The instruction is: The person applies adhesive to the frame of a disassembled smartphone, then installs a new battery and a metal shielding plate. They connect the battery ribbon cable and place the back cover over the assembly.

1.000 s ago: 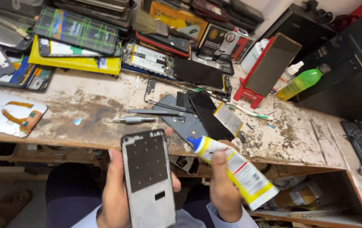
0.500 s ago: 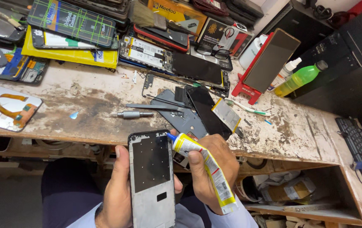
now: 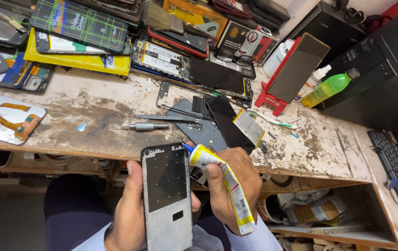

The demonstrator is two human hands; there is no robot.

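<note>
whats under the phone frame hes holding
The left hand cups the phone frame from beneath, fingers wrapping its edges. Below show dark trousers and a light sleeve. The palm and the frame's underside are covered, so hidden.

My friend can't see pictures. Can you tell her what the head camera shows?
The left hand holds a dark phone frame upright while the right hand touches the blue tip of a yellow and white glue tube to its top corner. Behind lies a worn workbench with a screwdriver and phone parts.
</note>
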